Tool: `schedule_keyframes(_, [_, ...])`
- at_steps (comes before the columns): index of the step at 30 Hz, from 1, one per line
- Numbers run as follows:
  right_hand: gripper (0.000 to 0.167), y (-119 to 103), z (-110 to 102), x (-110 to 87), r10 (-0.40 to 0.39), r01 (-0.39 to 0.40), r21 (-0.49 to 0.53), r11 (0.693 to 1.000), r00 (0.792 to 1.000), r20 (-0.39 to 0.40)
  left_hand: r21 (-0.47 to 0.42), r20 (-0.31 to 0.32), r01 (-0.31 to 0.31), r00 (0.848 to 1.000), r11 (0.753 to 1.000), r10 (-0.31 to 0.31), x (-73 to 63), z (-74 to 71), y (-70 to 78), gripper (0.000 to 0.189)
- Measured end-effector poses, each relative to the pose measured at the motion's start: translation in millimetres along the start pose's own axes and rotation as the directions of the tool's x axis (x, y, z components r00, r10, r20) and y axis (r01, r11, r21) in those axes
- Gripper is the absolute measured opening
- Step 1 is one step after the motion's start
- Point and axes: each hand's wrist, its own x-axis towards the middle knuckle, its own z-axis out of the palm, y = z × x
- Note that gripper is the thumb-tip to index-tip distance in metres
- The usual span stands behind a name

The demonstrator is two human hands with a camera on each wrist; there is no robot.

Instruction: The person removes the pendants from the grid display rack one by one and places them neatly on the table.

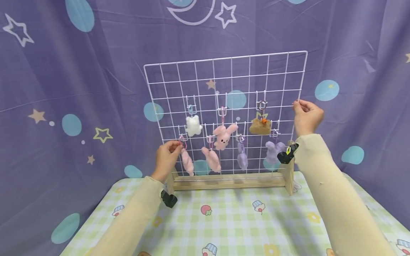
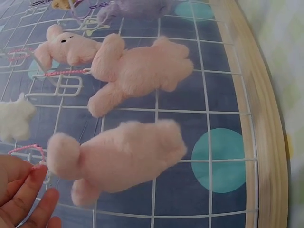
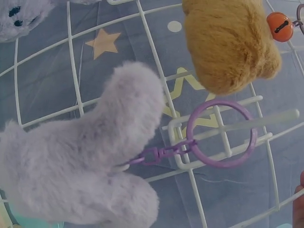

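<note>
A white wire grid [image 1: 230, 58] stands upright with several plush keychains hanging on its hooks. My left hand [image 1: 166, 158] is at the lower left, pinching the pink beaded strap [image 2: 24, 148] of the leftmost pink plush [image 2: 123, 156]. That plush hangs down just beside the fingers. On the far side, my right hand [image 1: 307, 115] grips the grid's right edge wire between thumb and fingers. Nearest to it hang a lilac plush [image 3: 80, 161] on a purple ring [image 3: 221, 165] and a brown plush [image 3: 228, 42] with an orange bell [image 3: 280, 27]. Only fingertips of the right hand show in its wrist view.
The grid sits in a wooden base [image 1: 230, 183] on a green checked tablecloth [image 1: 230, 220]. Other plushes hang between the hands: a white bear [image 1: 193, 126], a pink rabbit [image 1: 223, 137], another pink plush [image 1: 212, 160] and a slim lilac one [image 1: 242, 160]. A purple curtain [image 1: 109, 71] hangs behind.
</note>
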Motion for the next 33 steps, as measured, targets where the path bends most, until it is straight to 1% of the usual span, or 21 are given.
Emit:
schedule_keyframes(3, [0.020, 1, -1, 0.6, 0.004, -0.004, 0.004, 1.000, 1.000, 0.004, -0.038, -0.022, 0.015, 1.000, 0.999, -0.016, 0.4, -1.2, 0.2, 0.015])
schedule_keyframes(6, [0.017, 0, -1, 0.6, 0.005, -0.005, 0.018, 1.000, 1.000, 0.007, -0.073, -0.048, 0.017, 0.999, 0.997, -0.020, -0.4, -3.7, 2.8, 0.015])
schedule_keyframes(9, [0.016, -2, -1, 0.8, 0.003, -0.003, 0.034, 0.999, 1.000, 0.015, -0.095, -0.084, -0.001, 0.996, 0.995, -0.007, 0.3, -4.8, 4.1, 0.014])
schedule_keyframes(13, [0.016, -2, -3, 1.0, 0.005, -0.005, 0.018, 1.000, 1.000, 0.026, -0.120, -0.127, -0.024, 0.992, 0.993, 0.009, 1.7, -6.1, 6.9, 0.015])
schedule_keyframes(18, [0.017, -3, -4, 0.2, 0.007, -0.007, 0.000, 1.000, 0.999, 0.037, -0.136, -0.164, -0.044, 0.986, 0.990, 0.021, 0.8, -9.7, 14.3, 0.015])
schedule_keyframes(23, [0.020, -3, -4, -1.8, 0.021, -0.020, -0.009, 1.000, 0.999, 0.044, -0.163, -0.203, -0.069, 0.979, 0.984, 0.035, -0.3, -12.7, 16.0, 0.014])
schedule_keyframes(28, [0.022, -4, -4, -2.0, 0.022, -0.021, -0.020, 1.000, 0.998, 0.051, -0.195, -0.231, -0.102, 0.971, 0.975, 0.055, -3.4, -16.8, 18.5, 0.014])
schedule_keyframes(31, [0.021, -4, -4, -0.8, 0.025, -0.025, -0.003, 1.000, 0.998, 0.054, -0.201, -0.242, -0.116, 0.968, 0.973, 0.066, -5.9, -19.5, 21.7, 0.014])
schedule_keyframes(33, [0.021, -3, -4, -0.1, 0.029, -0.029, 0.010, 1.000, 0.998, 0.054, -0.202, -0.242, -0.114, 0.968, 0.973, 0.064, -8.1, -20.8, 23.6, 0.013])
